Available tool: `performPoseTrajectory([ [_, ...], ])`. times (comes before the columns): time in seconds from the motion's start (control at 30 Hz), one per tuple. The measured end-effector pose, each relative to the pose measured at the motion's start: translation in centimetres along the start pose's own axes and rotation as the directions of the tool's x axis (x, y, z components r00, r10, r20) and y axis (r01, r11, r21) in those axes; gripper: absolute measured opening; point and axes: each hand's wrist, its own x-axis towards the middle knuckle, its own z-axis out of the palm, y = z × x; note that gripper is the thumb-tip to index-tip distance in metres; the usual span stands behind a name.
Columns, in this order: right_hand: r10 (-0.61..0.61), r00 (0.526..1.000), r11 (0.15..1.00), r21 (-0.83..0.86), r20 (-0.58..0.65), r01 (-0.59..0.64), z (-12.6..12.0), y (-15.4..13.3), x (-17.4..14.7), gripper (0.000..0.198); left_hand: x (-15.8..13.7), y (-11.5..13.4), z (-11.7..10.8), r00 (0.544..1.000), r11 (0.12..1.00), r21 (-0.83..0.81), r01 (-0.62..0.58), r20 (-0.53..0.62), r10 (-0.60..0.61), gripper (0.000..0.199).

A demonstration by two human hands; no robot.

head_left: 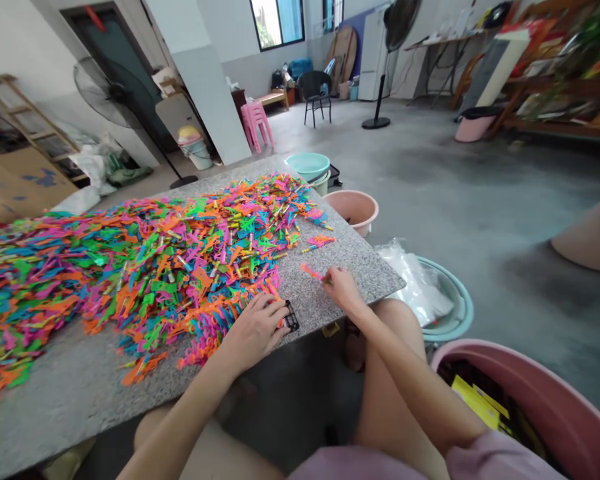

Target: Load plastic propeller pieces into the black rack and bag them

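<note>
My left hand [259, 327] is bent over a small black plastic frame with a grid [291, 317], thumb on the near side and fingers on the far side. Beside it, a tight row of bright plastic pieces [220, 323] runs along the table's near edge. My right hand [341, 288] pinches a small pink-and-orange plastic piece [311, 271] above the grey speckled tabletop [360, 267]. A big heap of similar pieces [180, 247] in orange, pink, green and blue spreads to the left; some look like toy pistols. A few loose pieces [321, 241] lie farther back.
Off the table's right side stand a salmon basin [375, 212], a teal basin [307, 160], and a blue-rimmed tub [467, 307] with clear plastic bags [420, 287]. A large pink tub [520, 363] with yellow packets is near my right leg. Standing fans [115, 92] are farther off.
</note>
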Motion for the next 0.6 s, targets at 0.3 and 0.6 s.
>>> performPoseTrajectory([
  [0.3, -0.341, 0.917, 0.715, 0.69, 0.205, 0.112, 6.7, -2.8, -5.0, 0.018, 0.2, 0.6, 0.2, 0.998, 0.999, -0.024, 0.036, -0.059, -0.038, 0.007],
  [0.6, -0.468, 0.842, 0.883, 0.138, 0.267, 0.448, 4.1, -4.7, -3.7, 0.012, 0.3, 0.4, 0.5, 0.99, 0.989, -0.125, 0.081, -0.106, -0.094, 0.02],
])
